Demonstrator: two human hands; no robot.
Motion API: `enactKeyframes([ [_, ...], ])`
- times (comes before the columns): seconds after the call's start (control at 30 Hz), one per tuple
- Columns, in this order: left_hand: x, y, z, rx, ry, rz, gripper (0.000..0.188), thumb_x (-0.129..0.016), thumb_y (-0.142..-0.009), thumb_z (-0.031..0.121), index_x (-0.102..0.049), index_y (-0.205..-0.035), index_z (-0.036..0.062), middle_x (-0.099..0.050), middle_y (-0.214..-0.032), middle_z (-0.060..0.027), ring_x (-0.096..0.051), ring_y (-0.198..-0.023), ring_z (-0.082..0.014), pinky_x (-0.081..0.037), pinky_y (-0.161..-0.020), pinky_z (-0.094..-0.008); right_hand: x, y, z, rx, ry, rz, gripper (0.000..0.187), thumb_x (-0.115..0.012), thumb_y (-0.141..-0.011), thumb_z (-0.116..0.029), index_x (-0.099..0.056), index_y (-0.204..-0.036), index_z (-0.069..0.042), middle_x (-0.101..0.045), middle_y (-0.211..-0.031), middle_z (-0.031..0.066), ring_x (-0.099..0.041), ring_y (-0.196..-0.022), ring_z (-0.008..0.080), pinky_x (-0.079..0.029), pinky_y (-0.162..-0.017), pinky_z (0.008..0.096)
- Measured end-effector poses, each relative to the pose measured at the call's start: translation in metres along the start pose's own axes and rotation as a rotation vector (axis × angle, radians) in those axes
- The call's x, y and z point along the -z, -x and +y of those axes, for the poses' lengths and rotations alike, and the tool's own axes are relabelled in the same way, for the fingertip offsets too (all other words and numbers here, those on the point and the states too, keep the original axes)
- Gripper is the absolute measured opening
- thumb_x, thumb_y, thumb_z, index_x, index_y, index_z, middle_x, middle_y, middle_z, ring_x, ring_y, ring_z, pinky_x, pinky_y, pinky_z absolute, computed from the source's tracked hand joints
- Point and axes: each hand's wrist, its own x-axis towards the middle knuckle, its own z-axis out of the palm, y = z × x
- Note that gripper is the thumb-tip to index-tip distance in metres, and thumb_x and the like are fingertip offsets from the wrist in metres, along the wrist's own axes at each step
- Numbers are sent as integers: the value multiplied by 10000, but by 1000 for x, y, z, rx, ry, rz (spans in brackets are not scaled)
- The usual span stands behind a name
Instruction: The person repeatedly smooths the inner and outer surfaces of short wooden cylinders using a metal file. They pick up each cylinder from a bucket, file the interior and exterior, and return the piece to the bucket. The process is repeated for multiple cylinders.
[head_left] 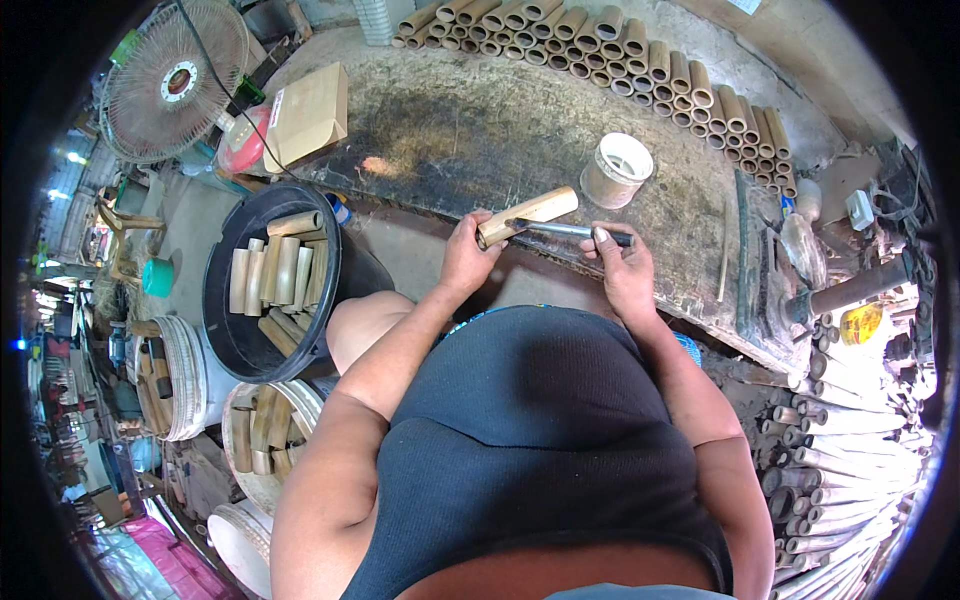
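- Left hand (468, 252): fingers closed around the near left end of a bamboo tube (545, 207), pale along much of its length and browner toward the gripped end.
- Tube is held aslant in front of the torso, its far end pointing up and right, over the near edge of the desk (430, 130).
- Right hand (625, 265): fingers drawn together in a pinch on a slim tool (570, 229) with a grey shaft and a black handle end. The tool's dark tip lies at the side of the tube, near the left hand; exact contact too small to tell.
- White can (607, 188), open-topped, upright on the desk just beyond the right hand.
- Far side of desk: a long stack of bamboo tubes (590, 48), many open ends facing the person.
- Desk's left end: a cardboard box (312, 115); beside it a round fan (180, 82).
- Left of the person: a black tub (262, 208) holding cut bamboo pieces (288, 272), some upright, some lying.
- Below the tub: a white bucket (190, 365) and another pail (303, 396), both with bamboo lengths inside.
- Lower right: a heap of long poles (845, 480), ends toward the person; a yellow container (860, 324) near its top.
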Motion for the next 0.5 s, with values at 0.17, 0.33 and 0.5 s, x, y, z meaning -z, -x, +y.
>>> enactKeyframes([
  [0.17, 1, -1, 0, 24, 13, -19, 505, -807, -777, 111, -548, -1199, 10, -622, -1251, -195, -594, -1189, -377, -474, -1025, -424, -1, 0, -3, -13, 117, 17, 245, -574, -1043, -172, -606, -1197, 17, -713, -951, 96, -641, -850, 108, -514, -801, 255],
  [0.33, 0, -1, -1, 12, 33, 0, 502, -816, -773, 114, -552, -1185, 7, -628, -1247, -187, -601, -1177, -372, -478, -1019, -422, 5, -1, -1, 30, 84, 59, 248, -575, -1043, -173, -605, -1194, 21, -718, -944, 97, -640, -840, 101, -514, -797, 249],
  [0.5, -2, -1, -1, 38, 47, 17, 474, -832, -768, 117, -582, -1153, -1, -652, -1212, -166, -635, -1137, -326, -499, -982, -394, 16, -6, 5, 52, 101, 120, 217, -577, -1037, -142, -604, -1176, 23, -714, -945, 96, -660, -854, 111, -536, -792, 261],
])
